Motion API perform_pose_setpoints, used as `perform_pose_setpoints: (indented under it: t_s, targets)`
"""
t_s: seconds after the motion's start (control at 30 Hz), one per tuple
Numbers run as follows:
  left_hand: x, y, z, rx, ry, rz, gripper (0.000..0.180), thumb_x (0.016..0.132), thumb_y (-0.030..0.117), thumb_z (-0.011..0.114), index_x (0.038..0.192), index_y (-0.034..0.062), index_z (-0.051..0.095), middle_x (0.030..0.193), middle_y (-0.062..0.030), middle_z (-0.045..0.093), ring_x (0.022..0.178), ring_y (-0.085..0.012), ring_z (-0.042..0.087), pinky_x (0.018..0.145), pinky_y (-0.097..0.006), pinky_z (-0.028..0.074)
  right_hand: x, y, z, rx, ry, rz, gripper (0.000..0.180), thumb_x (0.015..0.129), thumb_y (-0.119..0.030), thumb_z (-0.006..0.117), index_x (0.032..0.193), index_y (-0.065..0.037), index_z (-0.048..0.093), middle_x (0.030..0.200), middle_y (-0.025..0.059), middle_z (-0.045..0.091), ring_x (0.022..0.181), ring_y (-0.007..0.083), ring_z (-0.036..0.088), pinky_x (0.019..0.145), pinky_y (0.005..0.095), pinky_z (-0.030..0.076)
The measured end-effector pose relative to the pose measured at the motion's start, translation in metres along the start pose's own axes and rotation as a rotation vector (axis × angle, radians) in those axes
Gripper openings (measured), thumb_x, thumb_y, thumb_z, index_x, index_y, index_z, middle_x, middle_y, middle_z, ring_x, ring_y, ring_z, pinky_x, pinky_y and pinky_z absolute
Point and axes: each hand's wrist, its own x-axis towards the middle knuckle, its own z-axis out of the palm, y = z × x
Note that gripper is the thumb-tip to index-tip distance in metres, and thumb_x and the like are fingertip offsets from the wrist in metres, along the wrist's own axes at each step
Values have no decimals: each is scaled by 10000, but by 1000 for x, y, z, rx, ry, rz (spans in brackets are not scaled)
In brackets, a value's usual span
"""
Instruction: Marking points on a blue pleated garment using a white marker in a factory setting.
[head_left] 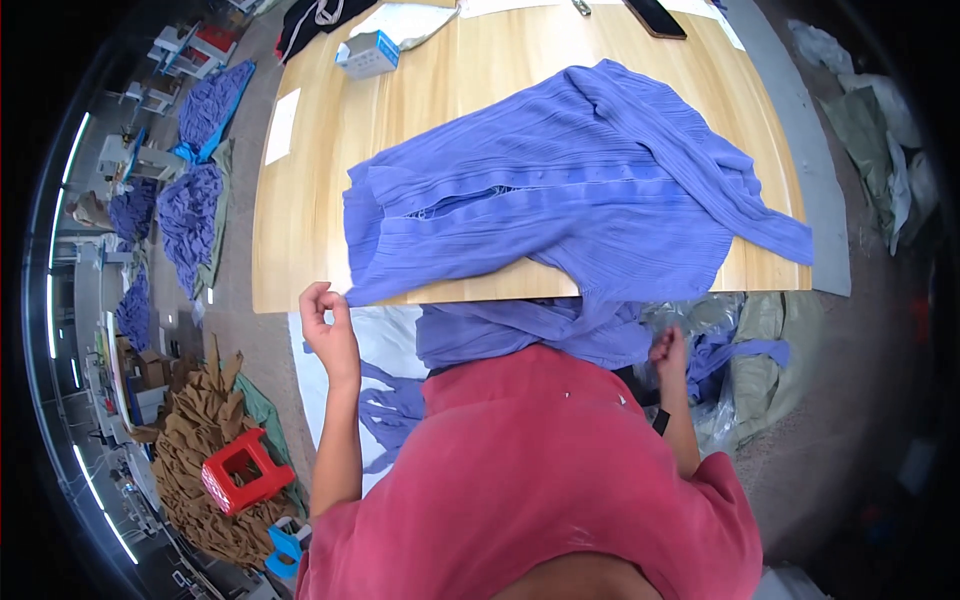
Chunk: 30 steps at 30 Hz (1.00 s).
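Observation:
A blue-violet ribbed cardigan (pixel 480 220) lies sideways on the wooden table (pixel 300 230), its hem toward the left. The front placket runs across it and gapes partway along. One sleeve stretches to the right table edge. Close to the near left corner, my left hand (pixel 330 325) pinches the hem's corner between thumb and finger. My right hand (pixel 670 352), fingers curled, is below the near table edge beside blue-violet cloth (pixel 530 330) that hangs over my lap. Whatever its fingers hold is hidden.
A blue-and-white box (pixel 367 55), a phone (pixel 656 18) and dark cloth (pixel 315 25) are at the table's far side. A paper (pixel 283 126) lies left. On the floor, a red stool (pixel 245 472) rests on brown garments (pixel 190 450); clear plastic bags (pixel 715 315) are right of my lap.

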Motion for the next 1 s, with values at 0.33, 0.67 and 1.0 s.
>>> perform_pose_setpoints:
  t_s: [0.33,0.67,1.0]
  targets:
    - [13,67,101,28,-419,657,243,797,-63,577,1023,15,619,986,-105,659,939,-288,637,868,-354,477,-168,-137,184,-533,462,-1253,128,947,-191,596,978,-74,637,684,-19,507,535,57,412,479,223,357]
    - [39,27,138,658,-413,591,539,878,461,625,1340,196,547,1506,-122,372,1414,-395,272,1076,-677,199,-117,-199,294,-1718,399,-1464,409,837,-462,681,1155,-204,688,952,139,711,899,340,674,736,412,517]
    - [6,6,69,112,-293,373,291,870,64,650,1157,23,636,1272,-189,583,1224,-342,530,1027,-379,416,-125,-269,153,-306,46,-996,370,955,-136,574,1305,-15,550,840,2,619,530,53,444,432,206,330]
